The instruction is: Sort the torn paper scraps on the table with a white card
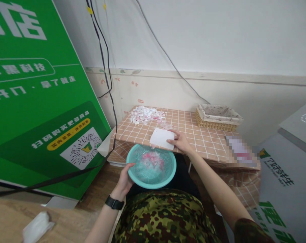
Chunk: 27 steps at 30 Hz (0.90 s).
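Note:
My left hand (124,179) grips the left rim of a turquoise plastic basin, a perforated colander (132,173), held just below the table's front edge. Pink and white paper-like scraps (153,160) lie in its bottom. My right hand (180,140) pinches the right side of a white card (161,137), flat near the table edge above the colander. Behind the card, a few pale pink scraps (166,125) are on the tablecloth. A larger pile of white and pink scraps (145,115) sits at the table's back left.
A checked brown cloth covers the table (183,118). A lined wicker basket (218,118) stands at the back right, with a blurred flat item (240,150) in front. A green sign panel (41,101) rises at left; black cables (108,84) hang beside it. A white bag (37,226) lies lower left.

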Tool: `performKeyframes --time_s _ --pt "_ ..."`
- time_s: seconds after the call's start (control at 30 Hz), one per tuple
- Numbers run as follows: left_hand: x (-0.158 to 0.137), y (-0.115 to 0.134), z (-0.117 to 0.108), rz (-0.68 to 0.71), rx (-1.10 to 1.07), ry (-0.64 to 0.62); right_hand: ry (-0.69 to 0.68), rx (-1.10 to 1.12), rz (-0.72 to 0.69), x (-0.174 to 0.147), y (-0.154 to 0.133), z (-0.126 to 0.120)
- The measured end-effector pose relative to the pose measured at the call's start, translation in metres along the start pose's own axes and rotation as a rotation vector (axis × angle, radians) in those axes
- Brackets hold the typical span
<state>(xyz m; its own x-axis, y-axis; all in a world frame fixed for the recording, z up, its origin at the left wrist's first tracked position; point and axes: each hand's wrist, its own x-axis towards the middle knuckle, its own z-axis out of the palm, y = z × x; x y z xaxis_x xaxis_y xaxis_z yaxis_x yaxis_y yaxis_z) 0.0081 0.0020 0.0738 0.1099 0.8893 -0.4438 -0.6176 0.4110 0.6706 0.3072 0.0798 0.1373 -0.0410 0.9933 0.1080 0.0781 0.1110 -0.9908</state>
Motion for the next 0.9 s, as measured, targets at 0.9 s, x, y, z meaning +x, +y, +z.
performKeyframes --time_s 0.9 --pt "0.003 -0.034 -0.010 -0.013 -0.047 0.056 0.205 -0.006 -0.098 0.021 0.025 -0.048"
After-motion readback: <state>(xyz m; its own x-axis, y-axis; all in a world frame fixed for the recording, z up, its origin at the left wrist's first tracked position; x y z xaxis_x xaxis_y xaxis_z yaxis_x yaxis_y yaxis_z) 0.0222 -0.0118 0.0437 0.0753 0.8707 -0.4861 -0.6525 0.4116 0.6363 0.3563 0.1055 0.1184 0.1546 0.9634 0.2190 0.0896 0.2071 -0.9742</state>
